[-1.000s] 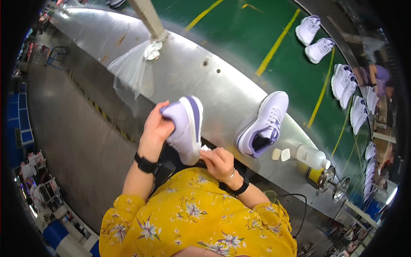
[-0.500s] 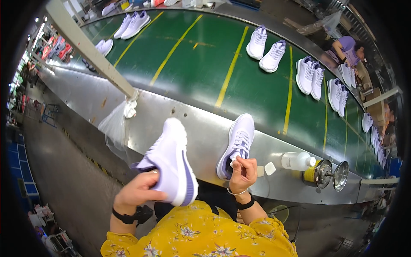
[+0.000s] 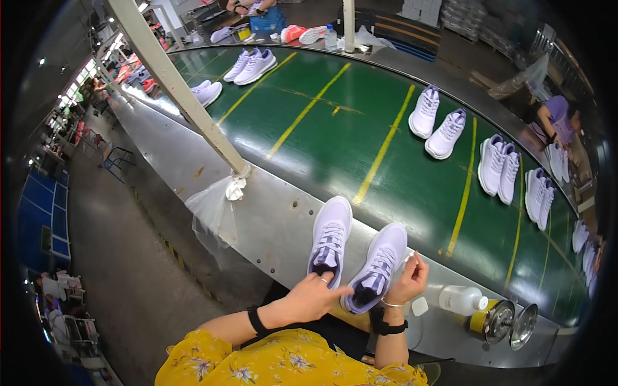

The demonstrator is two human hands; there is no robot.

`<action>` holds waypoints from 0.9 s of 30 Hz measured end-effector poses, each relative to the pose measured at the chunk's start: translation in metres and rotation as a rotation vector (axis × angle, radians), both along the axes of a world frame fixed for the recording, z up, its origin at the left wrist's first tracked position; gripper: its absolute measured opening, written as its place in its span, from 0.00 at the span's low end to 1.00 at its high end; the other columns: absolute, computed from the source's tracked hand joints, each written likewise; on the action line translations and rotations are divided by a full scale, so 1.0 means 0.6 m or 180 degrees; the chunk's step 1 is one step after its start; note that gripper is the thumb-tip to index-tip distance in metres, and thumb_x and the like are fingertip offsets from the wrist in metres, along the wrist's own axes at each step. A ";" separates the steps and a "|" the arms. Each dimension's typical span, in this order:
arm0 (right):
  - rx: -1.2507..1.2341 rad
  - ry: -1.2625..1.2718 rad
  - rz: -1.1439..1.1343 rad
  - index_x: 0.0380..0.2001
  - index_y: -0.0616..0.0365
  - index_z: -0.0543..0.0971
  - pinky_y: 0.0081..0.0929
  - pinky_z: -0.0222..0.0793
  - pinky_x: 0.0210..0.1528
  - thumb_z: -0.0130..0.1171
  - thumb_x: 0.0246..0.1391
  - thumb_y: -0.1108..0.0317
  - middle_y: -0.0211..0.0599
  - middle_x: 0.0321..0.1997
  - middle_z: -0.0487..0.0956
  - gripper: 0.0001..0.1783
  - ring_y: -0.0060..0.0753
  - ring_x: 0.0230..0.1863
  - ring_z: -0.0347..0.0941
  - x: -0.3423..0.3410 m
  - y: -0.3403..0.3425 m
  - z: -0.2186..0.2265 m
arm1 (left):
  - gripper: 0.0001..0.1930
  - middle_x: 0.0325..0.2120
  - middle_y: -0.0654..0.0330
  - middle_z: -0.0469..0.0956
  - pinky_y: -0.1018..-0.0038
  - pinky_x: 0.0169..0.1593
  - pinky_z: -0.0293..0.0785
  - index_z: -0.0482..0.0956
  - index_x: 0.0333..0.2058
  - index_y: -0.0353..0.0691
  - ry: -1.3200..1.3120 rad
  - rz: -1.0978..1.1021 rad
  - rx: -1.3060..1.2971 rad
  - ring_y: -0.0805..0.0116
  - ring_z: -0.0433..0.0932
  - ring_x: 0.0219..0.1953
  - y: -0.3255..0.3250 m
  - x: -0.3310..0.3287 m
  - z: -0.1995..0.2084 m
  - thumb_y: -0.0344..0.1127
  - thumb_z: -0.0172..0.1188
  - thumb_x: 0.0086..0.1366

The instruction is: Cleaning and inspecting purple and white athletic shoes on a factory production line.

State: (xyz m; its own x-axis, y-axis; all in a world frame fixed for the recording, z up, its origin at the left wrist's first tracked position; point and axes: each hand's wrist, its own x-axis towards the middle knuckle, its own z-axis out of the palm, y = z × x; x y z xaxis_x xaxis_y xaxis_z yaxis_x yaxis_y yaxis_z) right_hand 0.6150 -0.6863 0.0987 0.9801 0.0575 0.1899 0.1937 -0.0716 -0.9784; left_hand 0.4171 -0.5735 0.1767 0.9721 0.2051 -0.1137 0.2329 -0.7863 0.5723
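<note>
Two pale lavender sneakers stand side by side on the metal ledge before me, toes away. My left hand (image 3: 313,296) grips the left sneaker (image 3: 333,222) at its heel, with fingers inside the collar. One finger of that hand stretches across to the heel of the right sneaker (image 3: 389,244). Just to the right of that shoe, my right hand (image 3: 408,283) is raised with its fingertips pinched together. A small whitish bit shows at those fingertips, too small to name. The dark inside of the right sneaker is visible.
Beyond the ledge (image 3: 277,193) runs a green conveyor belt (image 3: 322,128) with yellow lines, carrying several pairs of similar sneakers (image 3: 444,134). At right sit a white bottle (image 3: 458,300), a yellow can (image 3: 494,321) and a white square piece (image 3: 420,306). A post (image 3: 187,90) holds a plastic bag (image 3: 215,209).
The left sneaker, held tilted in the air before, has come down onto the ledge beside the other. My right hand has moved from the right sneaker's collar to its right side. The view has shifted.
</note>
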 end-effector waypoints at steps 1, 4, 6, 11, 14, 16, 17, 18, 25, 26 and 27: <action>0.0042 0.0026 0.0027 0.39 0.63 0.82 0.19 0.64 0.33 0.59 0.62 0.71 0.26 0.28 0.72 0.08 0.19 0.28 0.67 0.015 0.007 -0.004 | 0.26 0.44 0.44 0.71 0.55 0.49 0.69 0.72 0.54 0.52 0.0320 -0.0463 0.0501 0.43 0.73 0.46 -0.006 0.011 0.004 0.37 0.68 0.55; 0.0624 0.0861 -0.0144 0.43 0.64 0.81 0.16 0.61 0.30 0.59 0.64 0.65 0.23 0.30 0.75 0.12 0.14 0.29 0.65 0.059 0.027 -0.034 | 0.26 0.44 0.43 0.72 0.55 0.52 0.66 0.75 0.51 0.55 0.0230 -0.0322 0.0439 0.44 0.73 0.47 -0.008 0.035 -0.046 0.39 0.69 0.53; 0.0851 0.1055 -0.0056 0.44 0.63 0.81 0.14 0.57 0.28 0.60 0.64 0.65 0.22 0.30 0.75 0.12 0.12 0.28 0.64 0.075 0.031 -0.040 | 0.24 0.41 0.47 0.73 0.54 0.54 0.64 0.77 0.47 0.52 -0.0159 -0.0342 0.0363 0.46 0.73 0.46 0.001 0.045 -0.070 0.43 0.72 0.50; 0.1040 0.1328 -0.0004 0.45 0.61 0.81 0.12 0.51 0.25 0.61 0.63 0.65 0.21 0.33 0.76 0.12 0.08 0.28 0.62 0.091 0.027 -0.049 | 0.23 0.29 0.57 0.74 0.65 0.38 0.72 0.82 0.38 0.48 -0.0919 -0.0089 -0.0553 0.57 0.74 0.35 0.105 0.094 -0.038 0.48 0.78 0.44; 0.0969 0.1471 0.0102 0.45 0.60 0.81 0.11 0.55 0.28 0.61 0.62 0.65 0.22 0.36 0.77 0.12 0.09 0.31 0.65 0.090 0.020 -0.065 | 0.30 0.32 0.54 0.78 0.66 0.41 0.75 0.82 0.40 0.36 -0.1194 0.0239 -0.0495 0.57 0.79 0.35 0.190 0.140 -0.004 0.48 0.81 0.42; 0.0852 0.1540 0.0162 0.45 0.62 0.81 0.11 0.62 0.33 0.61 0.62 0.65 0.23 0.37 0.78 0.13 0.12 0.33 0.69 0.086 0.020 -0.080 | 0.30 0.33 0.53 0.79 0.66 0.43 0.76 0.82 0.40 0.35 -0.1237 0.0326 -0.0385 0.56 0.79 0.37 0.238 0.179 -0.001 0.48 0.81 0.42; 0.0861 0.1549 0.0175 0.45 0.62 0.81 0.11 0.62 0.33 0.61 0.62 0.65 0.23 0.37 0.78 0.13 0.12 0.33 0.69 0.079 0.027 -0.072 | 0.30 0.34 0.54 0.78 0.65 0.43 0.76 0.82 0.40 0.37 -0.1318 0.0266 -0.0085 0.56 0.79 0.38 0.268 0.193 -0.004 0.48 0.81 0.42; 0.0820 0.1733 0.0346 0.45 0.62 0.81 0.11 0.63 0.34 0.61 0.62 0.65 0.24 0.38 0.78 0.13 0.12 0.33 0.69 0.071 0.030 -0.059 | 0.28 0.33 0.55 0.77 0.64 0.42 0.75 0.82 0.40 0.40 -0.1371 0.0227 0.0235 0.55 0.78 0.38 0.301 0.206 -0.012 0.48 0.81 0.41; 0.0861 0.1773 0.1107 0.43 0.59 0.83 0.11 0.60 0.32 0.63 0.61 0.68 0.18 0.34 0.76 0.09 0.09 0.32 0.66 0.049 0.050 -0.076 | 0.29 0.42 0.51 0.75 0.55 0.56 0.65 0.79 0.48 0.52 0.0047 0.0746 0.1627 0.49 0.71 0.53 0.507 0.303 -0.110 0.55 0.74 0.48; 0.0869 0.1718 0.1170 0.43 0.60 0.83 0.11 0.61 0.34 0.63 0.61 0.68 0.19 0.34 0.76 0.10 0.10 0.32 0.66 0.053 0.051 -0.080 | 0.33 0.48 0.50 0.74 0.50 0.59 0.63 0.77 0.52 0.54 0.0203 0.1216 0.1600 0.48 0.70 0.56 0.507 0.318 -0.108 0.60 0.71 0.50; 0.0879 0.1665 0.1233 0.43 0.61 0.83 0.12 0.62 0.35 0.63 0.61 0.68 0.20 0.34 0.76 0.10 0.10 0.32 0.67 0.056 0.052 -0.083 | 0.34 0.53 0.49 0.72 0.45 0.61 0.61 0.76 0.53 0.55 0.0513 0.1216 0.1203 0.48 0.68 0.59 0.524 0.321 -0.110 0.63 0.69 0.51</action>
